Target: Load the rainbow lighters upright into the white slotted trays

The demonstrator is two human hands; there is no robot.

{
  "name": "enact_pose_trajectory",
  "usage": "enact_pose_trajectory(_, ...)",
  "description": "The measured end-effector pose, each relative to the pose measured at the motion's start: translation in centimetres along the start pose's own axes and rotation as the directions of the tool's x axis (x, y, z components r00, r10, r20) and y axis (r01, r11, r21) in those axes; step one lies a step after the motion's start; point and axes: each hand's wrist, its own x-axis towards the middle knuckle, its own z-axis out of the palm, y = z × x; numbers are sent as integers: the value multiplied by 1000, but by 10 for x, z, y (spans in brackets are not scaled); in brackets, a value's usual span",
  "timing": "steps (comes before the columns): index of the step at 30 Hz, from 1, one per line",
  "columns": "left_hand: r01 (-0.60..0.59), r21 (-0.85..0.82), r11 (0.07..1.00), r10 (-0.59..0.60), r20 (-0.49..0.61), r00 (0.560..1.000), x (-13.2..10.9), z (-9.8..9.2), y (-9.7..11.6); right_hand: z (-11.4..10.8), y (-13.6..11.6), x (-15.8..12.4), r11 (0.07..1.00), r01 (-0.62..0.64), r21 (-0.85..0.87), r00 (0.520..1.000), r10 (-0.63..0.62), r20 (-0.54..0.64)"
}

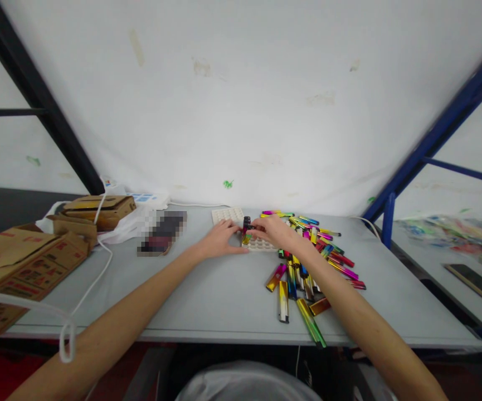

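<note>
My left hand point(219, 238) lies on the grey table point(207, 289) with its fingers pressed against the left side of a white holed tray point(259, 245). My right hand point(274, 231) pinches a lighter point(246, 225) that stands upright at the tray's near-left corner. A heap of shiny multicoloured lighters point(307, 262) is spread over the table to the right of the tray, partly under my right forearm.
A second white tray point(228, 214) lies behind the first, by the white wall. Cardboard boxes point(23, 262) and a white cable point(94, 278) sit at the left. A blue steel post point(388, 220) stands at the table's right rear.
</note>
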Motion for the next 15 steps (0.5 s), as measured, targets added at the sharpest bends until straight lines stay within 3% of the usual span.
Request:
enact_pose_trajectory(3,0,3,1000,0,10,1000,0,0,0,-3,1,8,1000,27,-6,997,-26,77)
enact_pose_trajectory(8,10,-2,1000,-10,-6,1000,-1,0,1,5,1,12,991,-102,-87,992,108,70)
enact_pose_trajectory(11,7,1,1000,-7,-6,1000,-1,-1,2,-3,-6,-4,994,-90,-60,990,96,99)
enact_pose_trajectory(15,7,-14,1000,-7,2,1000,0,-1,3,-28,-31,-51,995,-79,-66,988,86,127)
